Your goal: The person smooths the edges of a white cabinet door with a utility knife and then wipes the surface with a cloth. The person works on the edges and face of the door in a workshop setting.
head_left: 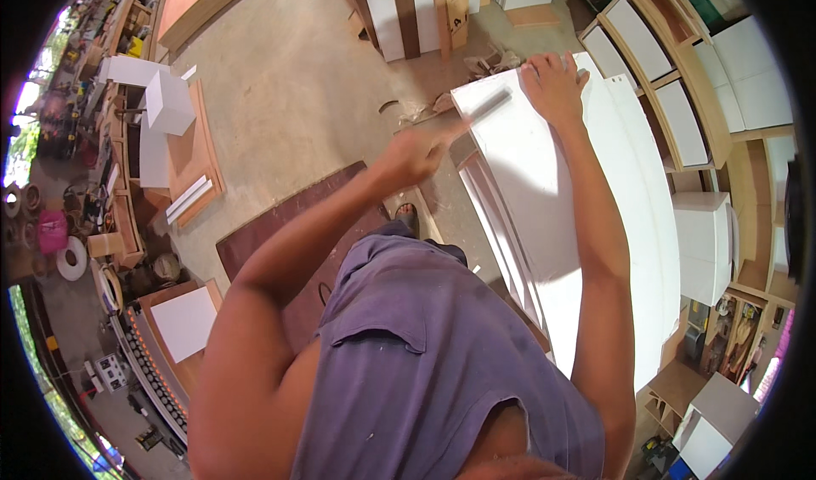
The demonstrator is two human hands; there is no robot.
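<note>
A flat grey file (491,104), blurred by motion, sticks out from my left hand (415,155), which is closed round its handle. Its tip reaches over the far left corner of a large white panel (625,217). At the panel's far edge, my right hand (554,93) rests on the white surface with its fingers bent over the border. My right forearm stretches along the panel. More white panels with bare edges (501,234) lie under the top one on its left side.
A dark brown board (289,229) covers the floor by my feet. Wooden cabinets with white fronts (680,123) stand along the right. White boards (399,13) lean upright ahead. On the left are a white box (170,102) and a cluttered workbench (127,200).
</note>
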